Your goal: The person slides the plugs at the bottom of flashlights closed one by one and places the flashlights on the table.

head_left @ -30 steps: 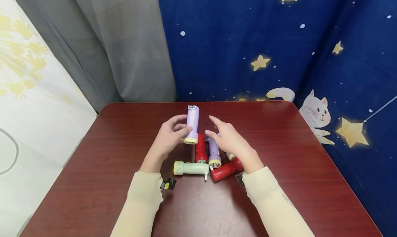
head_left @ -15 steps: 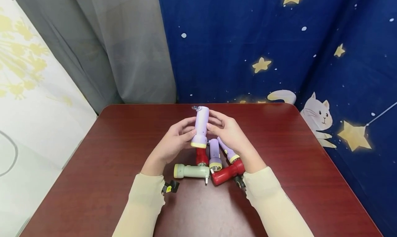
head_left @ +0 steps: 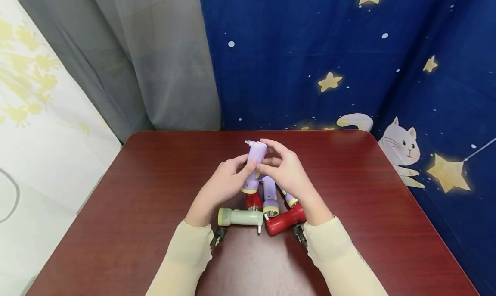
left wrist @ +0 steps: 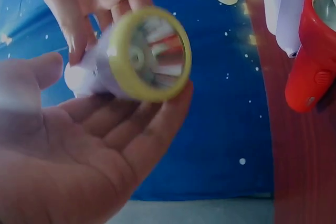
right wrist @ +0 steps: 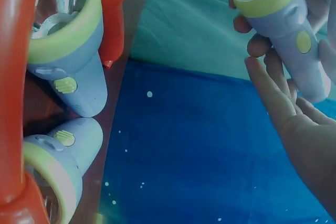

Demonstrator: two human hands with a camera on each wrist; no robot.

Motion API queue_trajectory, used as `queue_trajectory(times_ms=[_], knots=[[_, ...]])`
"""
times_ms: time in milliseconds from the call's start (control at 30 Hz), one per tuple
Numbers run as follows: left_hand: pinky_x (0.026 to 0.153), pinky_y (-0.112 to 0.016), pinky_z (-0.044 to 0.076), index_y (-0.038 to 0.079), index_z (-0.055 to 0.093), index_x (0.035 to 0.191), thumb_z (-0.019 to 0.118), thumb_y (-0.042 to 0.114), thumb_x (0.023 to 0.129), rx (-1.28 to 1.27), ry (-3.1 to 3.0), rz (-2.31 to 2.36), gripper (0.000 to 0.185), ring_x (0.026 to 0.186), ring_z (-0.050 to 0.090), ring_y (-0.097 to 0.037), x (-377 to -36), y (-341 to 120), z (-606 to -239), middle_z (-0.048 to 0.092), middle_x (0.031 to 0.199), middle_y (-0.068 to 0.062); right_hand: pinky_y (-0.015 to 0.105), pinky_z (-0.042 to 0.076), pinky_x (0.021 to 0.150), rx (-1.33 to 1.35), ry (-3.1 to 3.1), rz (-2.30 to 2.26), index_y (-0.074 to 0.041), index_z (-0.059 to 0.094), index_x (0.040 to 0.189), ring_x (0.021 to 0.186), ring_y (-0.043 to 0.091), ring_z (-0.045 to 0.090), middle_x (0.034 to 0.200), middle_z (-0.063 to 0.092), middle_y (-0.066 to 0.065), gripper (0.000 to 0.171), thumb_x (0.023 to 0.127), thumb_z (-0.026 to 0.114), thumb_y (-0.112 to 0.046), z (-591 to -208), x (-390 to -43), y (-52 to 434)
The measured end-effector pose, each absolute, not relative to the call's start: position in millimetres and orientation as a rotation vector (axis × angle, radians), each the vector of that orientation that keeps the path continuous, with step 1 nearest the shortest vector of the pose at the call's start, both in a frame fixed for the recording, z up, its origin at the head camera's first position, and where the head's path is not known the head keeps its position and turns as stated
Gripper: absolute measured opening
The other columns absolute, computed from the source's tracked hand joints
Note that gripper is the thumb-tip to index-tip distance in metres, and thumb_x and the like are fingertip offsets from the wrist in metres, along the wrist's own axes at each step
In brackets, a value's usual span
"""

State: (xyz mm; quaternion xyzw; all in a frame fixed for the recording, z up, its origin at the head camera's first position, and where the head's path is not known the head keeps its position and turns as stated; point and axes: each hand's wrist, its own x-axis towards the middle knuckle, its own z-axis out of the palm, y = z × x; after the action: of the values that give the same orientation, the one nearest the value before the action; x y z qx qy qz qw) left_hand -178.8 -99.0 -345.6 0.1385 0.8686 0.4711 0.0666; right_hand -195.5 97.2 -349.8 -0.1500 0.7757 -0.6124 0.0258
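L hand (head_left: 228,179) n R hand (head_left: 289,171) are both pinching the raised purple flashlight (head_left: 255,152); if fingers are slipping, it's prob dropping onto the red flashlight (head_left: 253,200) below, imo.

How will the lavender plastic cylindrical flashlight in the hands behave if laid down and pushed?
The lavender flashlight would probably stay stiff; it looks like hard plastic. Its round barrel suggests rolling, though the prong jutting from its tail may catch. Its wider yellow-rimmed head may make it veer.
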Motion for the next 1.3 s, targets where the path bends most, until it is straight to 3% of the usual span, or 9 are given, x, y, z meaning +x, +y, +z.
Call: queue_trajectory(times_ms=[200, 433, 633, 867, 1300], knots=[[0.101, -0.047, 0.062, 0.007, 0.067, 0.142, 0.07, 0.041, 0.102, 0.431, 2.859, 1.388, 0.052, 0.117, 0.073, -0.026, -176.9, -91.9, -341.1, 0.073, 0.135, -0.011, 0.045, 0.064, 0.092, -0.422, 2.606, -1.799, -0.013, 0.057, 0.143, 0.108, 0.027, 0.078, 0.13, 0.072, 0.014, 0.058, 0.091, 0.082, -0.008, -351.4, -186.0, 92.6], [0.086, -0.039, 0.066, 0.004, 0.073, 0.131, 0.081, 0.035, 0.095, 0.424, 2.845, 1.547, 0.048, 0.097, 0.08, -0.021, -177.9, -85.4, -345.3, 0.08, 0.118, -0.011, 0.043, 0.062, 0.093, -0.476, 2.871, -1.652, -0.013, 0.055, 0.139, 0.107, 0.025, 0.076, 0.127, 0.077, 0.011, 0.056, 0.091, 0.082, -0.01, -355.5, -177.3, 88.0], [0.088, -0.039, 0.066, 0.004, 0.072, 0.132, 0.079, 0.032, 0.097, 0.436, 2.853, 1.533, 0.045, 0.101, 0.079, -0.022, -177.8, -86.3, -349.6, 0.079, 0.121, -0.011, 0.031, 0.059, 0.074, -0.567, 3.002, -1.557, -0.015, 0.053, 0.145, 0.101, 0.022, 0.074, 0.129, 0.077, 0.011, 0.062, 0.091, 0.083, -0.013, -360.4, -171.9, 87.0], [0.089, -0.038, 0.066, 0.006, 0.071, 0.134, 0.078, 0.032, 0.098, 0.468, 2.8, 1.523, 0.045, 0.103, 0.078, -0.022, -176.1, -89.6, -349.9, 0.077, 0.124, -0.01, 0.044, 0.067, 0.083, -0.673, 2.993, -1.563, -0.015, 0.055, 0.148, 0.095, 0.023, 0.077, 0.123, 0.075, 0.012, 0.063, 0.092, 0.082, -0.009, -362.8, -168.8, 89.2], [0.082, -0.034, 0.065, 0.008, 0.075, 0.128, 0.076, 0.037, 0.099, 0.511, 2.837, 1.485, 0.041, 0.095, 0.075, -0.017, -169.6, -89.2, -350.1, 0.08, 0.116, -0.007, 0.037, 0.067, 0.083, -0.766, 3.068, -1.523, -0.014, 0.063, 0.137, 0.095, 0.021, 0.079, 0.117, 0.077, 0.012, 0.052, 0.09, 0.084, -0.012, -367.9, -165.0, 91.6]])
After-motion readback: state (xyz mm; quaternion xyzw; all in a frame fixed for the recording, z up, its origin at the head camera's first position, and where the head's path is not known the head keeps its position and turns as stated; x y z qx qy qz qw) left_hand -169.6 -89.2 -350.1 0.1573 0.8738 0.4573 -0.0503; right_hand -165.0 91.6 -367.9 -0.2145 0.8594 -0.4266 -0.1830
